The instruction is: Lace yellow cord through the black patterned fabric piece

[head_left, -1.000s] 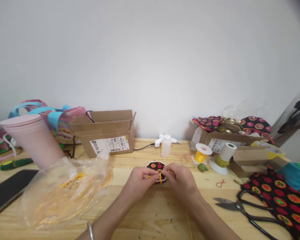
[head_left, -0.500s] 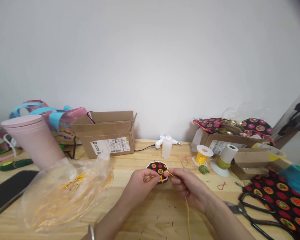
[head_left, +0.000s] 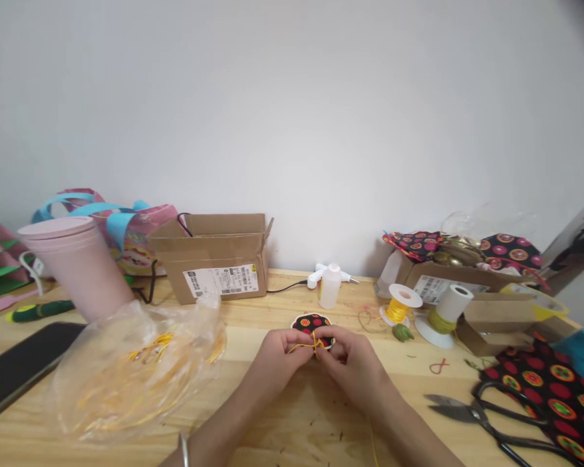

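Observation:
My left hand (head_left: 288, 355) pinches a thin yellow cord (head_left: 299, 346) between thumb and fingertips. Close against it, my right hand (head_left: 349, 357) pinches the same cord, which makes a small loop or crossing between the two hands. One end of the cord hangs below my right wrist. Just behind the fingertips is a black fabric patch (head_left: 311, 320) with red and orange flower prints and a white edge. My fingers cover its lower part, so I cannot tell whether they touch it.
Black-handled scissors (head_left: 481, 410) lie slightly open at right beside patterned cloth (head_left: 540, 376). Spools of yellow (head_left: 398, 310) and green cord (head_left: 440, 319) stand behind. A plastic bag of cords (head_left: 141, 383), phone (head_left: 26, 363), pink tumbler (head_left: 80, 269), cardboard box (head_left: 219, 256) and small bottle (head_left: 329, 288) surround the hands.
My right hand has moved in toward my left, and its fingers now pinch the cord near the crossing. The whole view has shifted slightly, so the scissors' blades show more.

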`<state>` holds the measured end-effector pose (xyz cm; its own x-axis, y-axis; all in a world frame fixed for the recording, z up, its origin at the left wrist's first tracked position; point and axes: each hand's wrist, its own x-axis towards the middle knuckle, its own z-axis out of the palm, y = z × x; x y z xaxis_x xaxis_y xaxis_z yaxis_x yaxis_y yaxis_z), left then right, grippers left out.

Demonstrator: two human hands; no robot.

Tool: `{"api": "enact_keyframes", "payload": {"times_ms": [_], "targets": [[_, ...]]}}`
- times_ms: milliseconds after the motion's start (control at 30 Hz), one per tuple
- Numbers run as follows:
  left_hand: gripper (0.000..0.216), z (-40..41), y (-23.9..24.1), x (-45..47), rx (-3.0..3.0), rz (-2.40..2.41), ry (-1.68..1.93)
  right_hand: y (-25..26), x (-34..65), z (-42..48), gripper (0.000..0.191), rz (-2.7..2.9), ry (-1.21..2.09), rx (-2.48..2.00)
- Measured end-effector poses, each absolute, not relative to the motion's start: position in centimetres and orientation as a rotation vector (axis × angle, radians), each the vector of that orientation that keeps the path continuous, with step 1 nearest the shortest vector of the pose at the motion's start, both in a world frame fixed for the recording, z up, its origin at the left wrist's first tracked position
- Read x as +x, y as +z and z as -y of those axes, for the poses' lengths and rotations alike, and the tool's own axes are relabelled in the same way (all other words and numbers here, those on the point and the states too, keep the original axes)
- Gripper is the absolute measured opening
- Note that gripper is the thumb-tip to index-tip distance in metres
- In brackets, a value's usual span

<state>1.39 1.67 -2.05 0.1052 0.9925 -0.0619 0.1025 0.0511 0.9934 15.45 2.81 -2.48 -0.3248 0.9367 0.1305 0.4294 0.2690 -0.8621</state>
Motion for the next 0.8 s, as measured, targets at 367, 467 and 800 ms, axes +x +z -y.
{"api": "enact_keyframes", "payload": {"times_ms": [367,467,800], "targets": [[0.018,-1.5,-1.8,1.7,1.232,-1.206,1.042,-1.4,16.1,-2.4,0.010,2.134,0.354,-1.344],[0.016,-1.6,-1.7,1.7,1.187,-1.209,1.042,-1.5,16.1,-2.5,0.010,2.130,0.372,-1.313],[0.016,-1.6,-2.2,1.4,1.318,-1.245,1.100,-2.2,16.0,-2.8,0.008,2.122,0.366,-1.221]]}}
